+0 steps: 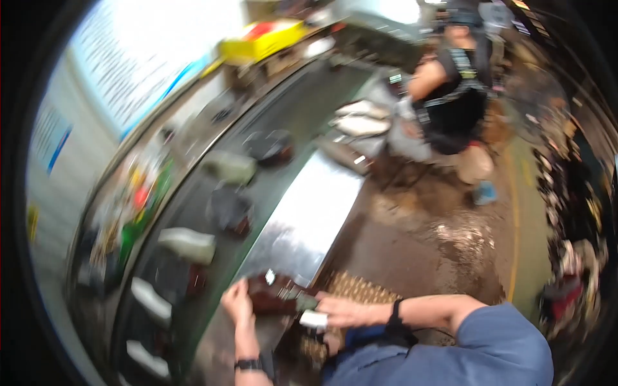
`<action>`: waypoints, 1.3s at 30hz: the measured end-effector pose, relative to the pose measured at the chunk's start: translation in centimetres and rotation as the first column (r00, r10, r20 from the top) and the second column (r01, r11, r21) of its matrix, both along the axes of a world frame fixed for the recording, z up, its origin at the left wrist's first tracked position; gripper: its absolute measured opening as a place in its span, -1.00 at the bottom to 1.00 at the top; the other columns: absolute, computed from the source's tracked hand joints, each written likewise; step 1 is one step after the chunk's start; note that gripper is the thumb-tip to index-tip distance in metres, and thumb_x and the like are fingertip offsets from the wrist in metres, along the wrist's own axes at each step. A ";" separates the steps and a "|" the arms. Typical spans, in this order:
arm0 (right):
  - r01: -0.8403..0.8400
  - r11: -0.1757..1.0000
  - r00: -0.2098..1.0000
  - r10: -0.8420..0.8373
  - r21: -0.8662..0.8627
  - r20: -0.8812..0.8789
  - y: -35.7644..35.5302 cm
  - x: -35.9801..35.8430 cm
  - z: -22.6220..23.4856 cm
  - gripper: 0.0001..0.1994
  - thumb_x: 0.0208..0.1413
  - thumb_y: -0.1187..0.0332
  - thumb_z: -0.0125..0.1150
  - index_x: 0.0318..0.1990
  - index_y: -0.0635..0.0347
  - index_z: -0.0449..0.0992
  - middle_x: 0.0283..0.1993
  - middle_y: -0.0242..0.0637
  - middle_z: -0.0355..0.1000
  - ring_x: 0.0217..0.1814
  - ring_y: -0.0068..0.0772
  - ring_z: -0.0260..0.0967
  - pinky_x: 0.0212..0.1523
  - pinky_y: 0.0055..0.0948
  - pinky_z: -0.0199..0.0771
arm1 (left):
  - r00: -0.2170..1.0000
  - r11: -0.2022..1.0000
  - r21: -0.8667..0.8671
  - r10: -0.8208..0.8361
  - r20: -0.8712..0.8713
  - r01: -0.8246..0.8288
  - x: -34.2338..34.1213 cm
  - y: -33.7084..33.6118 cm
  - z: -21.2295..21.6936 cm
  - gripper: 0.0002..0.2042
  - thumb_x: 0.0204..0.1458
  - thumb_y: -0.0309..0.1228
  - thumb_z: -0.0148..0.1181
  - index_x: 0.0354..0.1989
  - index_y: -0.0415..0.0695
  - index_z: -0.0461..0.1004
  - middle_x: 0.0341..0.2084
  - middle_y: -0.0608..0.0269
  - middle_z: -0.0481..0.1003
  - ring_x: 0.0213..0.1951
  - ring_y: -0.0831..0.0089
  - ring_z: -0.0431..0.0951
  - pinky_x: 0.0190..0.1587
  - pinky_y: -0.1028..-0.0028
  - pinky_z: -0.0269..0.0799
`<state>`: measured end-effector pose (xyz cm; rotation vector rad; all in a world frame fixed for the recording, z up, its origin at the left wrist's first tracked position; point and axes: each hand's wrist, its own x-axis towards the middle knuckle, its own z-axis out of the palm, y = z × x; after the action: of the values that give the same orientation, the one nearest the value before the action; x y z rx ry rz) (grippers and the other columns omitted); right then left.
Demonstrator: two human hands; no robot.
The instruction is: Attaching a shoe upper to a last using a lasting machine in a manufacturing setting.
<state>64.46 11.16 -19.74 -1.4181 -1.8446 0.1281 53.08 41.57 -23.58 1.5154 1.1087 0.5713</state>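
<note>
A glossy dark brown shoe [273, 294], smeared by motion, is held low in front of me, by the near end of a shiny metal tabletop [309, 212]. My left hand [239, 302] is closed on its left end, thumb and fingers bent. At the other end, my right hand [351, 312] reaches in from the right and grips it near a grey-green part. Just under the right fingertips shows a small white piece [314, 320]; whether I hold it is too blurred to tell.
Left of the tabletop runs a dark green conveyor belt [302, 96] bearing several dark and pale shoe-like items [230, 207]. A shelf with coloured odds and ends [138, 196] lines the wall. Ahead sits a person in black [454, 96] beside pale pieces [362, 118]. Wet brown floor [418, 251] lies to the right.
</note>
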 end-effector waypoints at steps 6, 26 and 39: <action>0.105 0.974 0.931 -0.166 -0.198 -0.324 4.2 1.8 -1.5 -0.18 0.06 0.27 0.46 0.40 0.33 0.12 0.53 0.16 -0.11 0.52 0.26 -0.02 0.46 -0.06 0.18 | 0.944 0.922 0.380 0.189 -0.272 -0.076 1.8 1.8 -3.4 -0.59 0.27 -0.13 0.15 -0.17 -0.33 0.63 -0.37 -0.09 0.63 -0.29 -0.06 0.60 -0.16 0.10 0.45; 0.047 0.990 0.926 -0.094 -0.133 -0.365 3.7 3.1 -6.9 -0.12 0.01 0.32 0.45 0.46 0.32 0.08 0.54 0.07 0.02 0.59 0.07 -0.04 0.59 0.03 -0.09 | 0.829 0.953 0.279 0.246 -0.503 -0.114 2.6 -3.4 0.6 -0.39 -0.07 -0.01 0.48 -0.13 -0.40 0.54 -0.19 -0.17 0.62 -0.10 -0.08 0.61 0.05 0.10 0.49; -0.202 0.933 0.689 -0.080 -0.297 -0.721 6.2 2.3 4.2 -0.12 0.17 -0.08 0.33 0.44 0.35 0.09 0.44 0.16 0.16 0.49 0.08 0.13 0.46 -0.20 0.14 | 0.820 0.897 0.331 0.414 -0.395 -0.294 -3.6 -2.6 7.7 -0.52 -0.03 -0.19 0.48 -0.20 -0.43 0.55 -0.25 -0.21 0.59 -0.23 0.07 0.57 -0.09 0.17 0.52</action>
<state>66.79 17.38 -15.52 -1.2609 -1.2132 0.9733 49.48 39.00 -15.83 1.7283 1.7720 0.6480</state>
